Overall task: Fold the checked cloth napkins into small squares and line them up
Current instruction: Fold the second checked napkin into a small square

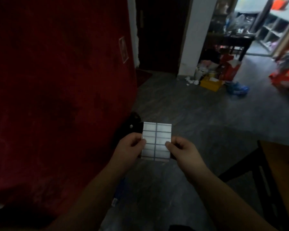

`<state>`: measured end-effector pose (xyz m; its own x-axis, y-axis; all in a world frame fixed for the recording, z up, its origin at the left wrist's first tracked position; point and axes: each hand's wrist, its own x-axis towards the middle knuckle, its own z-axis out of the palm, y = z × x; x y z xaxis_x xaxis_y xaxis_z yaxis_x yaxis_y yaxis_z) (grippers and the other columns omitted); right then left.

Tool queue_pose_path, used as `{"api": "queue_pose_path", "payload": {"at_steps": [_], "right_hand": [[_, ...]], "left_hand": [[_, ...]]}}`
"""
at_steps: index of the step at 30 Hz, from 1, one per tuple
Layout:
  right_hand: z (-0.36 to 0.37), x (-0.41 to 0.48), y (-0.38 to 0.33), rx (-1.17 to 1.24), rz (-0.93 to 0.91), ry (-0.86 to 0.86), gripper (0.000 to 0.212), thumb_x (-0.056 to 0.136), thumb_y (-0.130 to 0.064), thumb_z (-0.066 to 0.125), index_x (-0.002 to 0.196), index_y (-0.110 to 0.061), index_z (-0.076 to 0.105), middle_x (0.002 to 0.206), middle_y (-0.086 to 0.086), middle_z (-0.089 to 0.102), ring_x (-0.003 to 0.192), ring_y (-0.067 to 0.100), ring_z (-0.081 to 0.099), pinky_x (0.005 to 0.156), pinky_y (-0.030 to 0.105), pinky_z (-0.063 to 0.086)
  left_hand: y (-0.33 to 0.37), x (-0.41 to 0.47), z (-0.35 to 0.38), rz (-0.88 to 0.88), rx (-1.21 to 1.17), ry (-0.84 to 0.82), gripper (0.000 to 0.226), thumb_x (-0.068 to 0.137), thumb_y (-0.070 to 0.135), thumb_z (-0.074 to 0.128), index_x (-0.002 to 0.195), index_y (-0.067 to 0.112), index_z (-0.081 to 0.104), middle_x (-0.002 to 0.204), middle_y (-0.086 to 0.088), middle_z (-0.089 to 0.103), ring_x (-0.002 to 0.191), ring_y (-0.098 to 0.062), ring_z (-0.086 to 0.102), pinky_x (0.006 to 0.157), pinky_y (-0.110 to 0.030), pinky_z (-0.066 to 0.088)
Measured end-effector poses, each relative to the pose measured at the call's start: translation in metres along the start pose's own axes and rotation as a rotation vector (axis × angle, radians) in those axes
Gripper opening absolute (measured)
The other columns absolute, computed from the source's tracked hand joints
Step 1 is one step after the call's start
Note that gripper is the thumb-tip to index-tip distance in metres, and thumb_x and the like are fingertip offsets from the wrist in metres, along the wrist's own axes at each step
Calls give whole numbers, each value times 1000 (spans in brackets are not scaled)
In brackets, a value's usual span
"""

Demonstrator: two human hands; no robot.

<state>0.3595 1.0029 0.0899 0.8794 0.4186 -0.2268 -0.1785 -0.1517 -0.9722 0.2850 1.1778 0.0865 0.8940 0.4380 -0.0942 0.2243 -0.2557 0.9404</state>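
The head view shows a folded checked napkin (156, 141) held in the air at the lower centre of the frame, above the grey floor (198, 117). The left hand (129, 148) pinches its left edge with thumb and curled fingers, and the right hand (182, 150) pinches its right edge the same way. A red cloth (57, 97) fills the left of the frame. A dark chair (260, 172) stands at the lower right.

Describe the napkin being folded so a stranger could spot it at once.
Start at the big red cloth filling the left side; just off its right edge, above the grey floor, the left hand and right hand meet. Each pinches one side of the napkin: a small pale folded piece with thin blue grid lines, the brightest thing in the dim foreground.
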Motion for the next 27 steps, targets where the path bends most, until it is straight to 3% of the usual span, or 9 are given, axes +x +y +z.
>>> {"api": "queue_pose_path", "payload": {"at_steps": [3, 9, 14, 17, 20, 23, 27], "right_hand": [[-20, 43, -2, -32, -23, 116, 14, 95, -13, 65, 85, -20, 72, 84, 0, 76, 83, 15, 73, 80, 36, 59], [-95, 144, -4, -4, -31, 294, 6, 94, -16, 66, 91, -13, 71, 89, 4, 76, 86, 17, 73, 84, 39, 60], [-190, 244, -6, 83, -2, 401, 16, 93, -21, 69, 86, -7, 67, 86, 10, 75, 84, 26, 73, 83, 47, 60], [-246, 295, -14, 115, -4, 448, 17, 93, -20, 69, 77, -12, 66, 80, 10, 73, 76, 20, 70, 81, 47, 61], [-298, 337, -26, 120, -15, 491, 18, 92, -21, 69, 77, -12, 65, 82, 15, 72, 76, 20, 69, 78, 45, 61], [-340, 374, -35, 104, -14, 539, 17, 93, -22, 68, 82, -10, 66, 81, 8, 73, 74, 15, 68, 70, 34, 58], [-396, 425, -43, 91, 16, 612, 18, 95, -24, 66, 87, -7, 66, 85, 6, 74, 78, 15, 71, 68, 26, 58]], "left_hand": [[11, 53, 20, -15, 25, -72, 12, 98, 16, 60, 101, 13, 71, 99, -10, 72, 94, -23, 68, 86, -40, 56], [45, 178, 95, 33, 27, -146, 12, 96, 14, 64, 97, 21, 74, 97, 3, 75, 94, -15, 70, 92, -44, 56], [85, 293, 188, 67, 61, -236, 13, 96, 16, 63, 103, 18, 74, 100, 1, 76, 95, -16, 71, 92, -48, 56], [114, 352, 242, 97, 96, -294, 12, 97, 14, 63, 100, 17, 74, 96, 2, 75, 91, -14, 71, 88, -45, 58], [140, 405, 288, 148, 91, -356, 12, 97, 12, 63, 98, 20, 73, 95, 3, 74, 88, -7, 70, 81, -30, 58], [157, 457, 332, 185, 70, -428, 18, 97, 9, 62, 93, 24, 71, 92, 5, 74, 82, 2, 68, 71, -16, 53], [172, 531, 394, 146, 55, -522, 13, 97, 16, 63, 106, 19, 72, 98, 3, 75, 89, -9, 72, 77, -28, 57]]}}
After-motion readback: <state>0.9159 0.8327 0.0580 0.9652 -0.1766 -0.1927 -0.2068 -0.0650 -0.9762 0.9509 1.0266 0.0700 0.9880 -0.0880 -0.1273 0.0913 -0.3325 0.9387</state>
